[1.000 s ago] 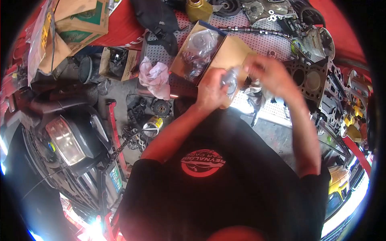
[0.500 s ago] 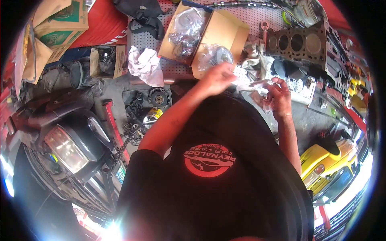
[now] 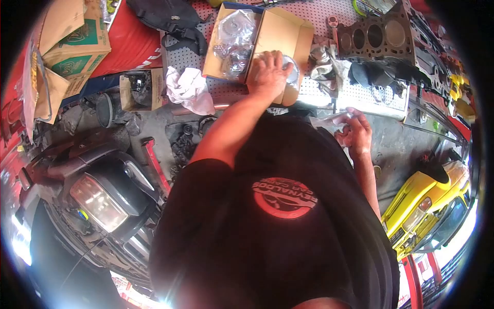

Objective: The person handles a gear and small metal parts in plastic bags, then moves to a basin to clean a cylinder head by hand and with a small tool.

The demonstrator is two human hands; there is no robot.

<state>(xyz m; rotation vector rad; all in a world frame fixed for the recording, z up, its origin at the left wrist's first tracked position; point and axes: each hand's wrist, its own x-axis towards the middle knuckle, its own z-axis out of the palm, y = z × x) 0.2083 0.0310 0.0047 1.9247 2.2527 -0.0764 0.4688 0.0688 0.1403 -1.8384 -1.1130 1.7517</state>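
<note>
My left hand is over the lid half of an open cardboard box. Its fingers are spread and rest on or just above a round metal part that lies there, partly hidden by the hand. More parts in clear plastic bags fill the other half of the box. At the bench's near edge, my right hand is closed, pinching a clear plastic bag. What the bag contains, if anything, is not clear.
An engine block and a ratchet are at the right of the perforated bench. Grey rags and a white cloth flank the box. Left stands a car front with a headlight; right, a yellow car.
My left hand has moved away from my right hand, up and left onto the part in the box, and its fingers have spread. My right hand still holds the plastic bag, slightly lower.
</note>
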